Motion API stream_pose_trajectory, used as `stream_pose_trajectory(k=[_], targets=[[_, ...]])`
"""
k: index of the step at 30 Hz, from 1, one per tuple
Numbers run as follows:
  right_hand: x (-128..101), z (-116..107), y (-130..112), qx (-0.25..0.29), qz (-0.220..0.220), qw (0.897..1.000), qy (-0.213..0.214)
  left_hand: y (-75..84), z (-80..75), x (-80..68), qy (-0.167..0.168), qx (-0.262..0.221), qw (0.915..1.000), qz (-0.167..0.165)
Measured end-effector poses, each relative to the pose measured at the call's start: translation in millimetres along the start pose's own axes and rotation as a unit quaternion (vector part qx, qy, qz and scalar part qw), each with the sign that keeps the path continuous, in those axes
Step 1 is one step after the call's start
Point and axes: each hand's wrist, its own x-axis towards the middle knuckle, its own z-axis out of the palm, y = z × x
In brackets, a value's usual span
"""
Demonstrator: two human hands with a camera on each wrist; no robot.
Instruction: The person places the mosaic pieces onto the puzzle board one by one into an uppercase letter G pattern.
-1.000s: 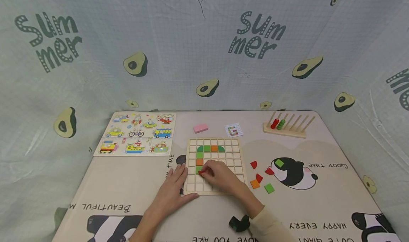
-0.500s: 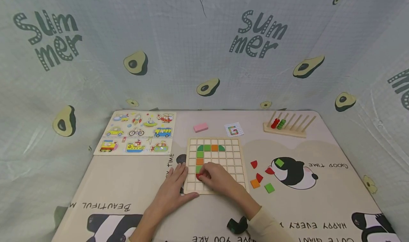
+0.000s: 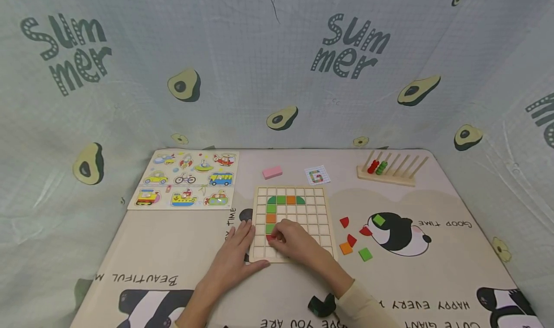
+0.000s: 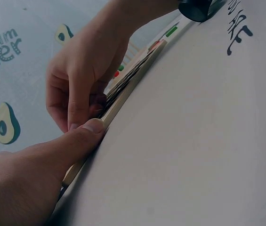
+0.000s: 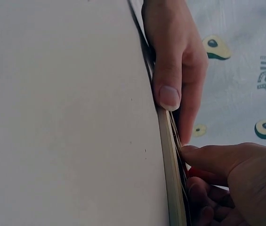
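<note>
A wooden grid board (image 3: 321,219) lies in the middle of the mat, with green and orange tiles in its cells forming a bent line. My left hand (image 3: 235,252) rests along the board's left side, fingers straight, thumb at the near edge. In the left wrist view, that thumb (image 4: 83,136) presses the board's edge. My right hand (image 3: 298,242) is over the board, thumb and index finger pinching a red quarter-round tile (image 3: 269,237) at the cell below the lowest green tile (image 3: 269,229). The fingers partly cover the red tile.
Loose red, orange and green tiles (image 3: 365,254) lie right of the board. Behind it are a pink block (image 3: 272,172) and a pattern card (image 3: 317,175). A peg stand with beads (image 3: 385,176) is at the back right, a vehicle picture puzzle (image 3: 182,181) at the back left.
The red tile has gone from over the lowest green tile to the cell just below it, with my right hand shifting slightly nearer. My left hand has stayed at the board's side.
</note>
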Motion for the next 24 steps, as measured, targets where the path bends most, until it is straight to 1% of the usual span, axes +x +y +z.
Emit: stream_pose_trajectory(k=[5, 13, 18, 24], targets=[[-0.4, -1.8, -0.1, -0.003, -0.005, 1.0, 0.003, -0.1, 0.6, -0.4, 0.012, 0.001, 0.9999, 0.005], [-4.1, -5.6, 3.8, 0.018, 0.01, 1.0, 0.007, -0.1, -0.4, -0.5, -0.002, 0.003, 1.0, 0.0], [-7.3, -11.9, 7.4, 0.01, 0.022, 1.0, 0.017, 0.7, -1.0, -0.5, -0.008, 0.002, 1.0, -0.005], [-12.2, -19.9, 13.4, 0.007, 0.033, 0.999, 0.03, 1.3, -1.1, -0.9, -0.007, -0.002, 0.9999, -0.008]])
